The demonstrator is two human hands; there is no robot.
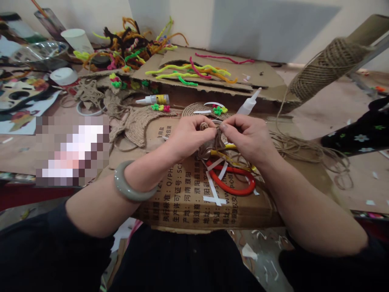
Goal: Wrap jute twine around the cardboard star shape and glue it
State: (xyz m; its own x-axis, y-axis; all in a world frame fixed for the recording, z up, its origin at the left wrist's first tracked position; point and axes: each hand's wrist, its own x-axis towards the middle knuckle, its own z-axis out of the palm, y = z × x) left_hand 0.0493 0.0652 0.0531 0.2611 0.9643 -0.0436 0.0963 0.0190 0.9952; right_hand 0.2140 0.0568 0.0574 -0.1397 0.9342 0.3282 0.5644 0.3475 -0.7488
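Above the cardboard, my left hand (193,132) pinches a small bundle of brown jute twine (209,144), partly covered by the fingers. Thumb and forefinger of my right hand (247,136) close on the same twine from the other side, and the fingertips nearly meet. A thin white strip shows just behind them. Below the hands lie red-handled scissors (251,184), with loose white paper strips (215,199) over and beside them. Behind the hands is a coiled twine piece (191,109) bearing pipe-cleaner flowers (219,110). A white nozzle bottle (247,106) stands close to my right hand.
A printed cardboard sheet (188,202) lies before me. Another flowered twine crescent (136,125) and a small glue bottle (154,99) are at left. Coloured pipe cleaners (194,73) cover the rear cardboard. At right are a twine spool (328,67) and loose twine (300,150).
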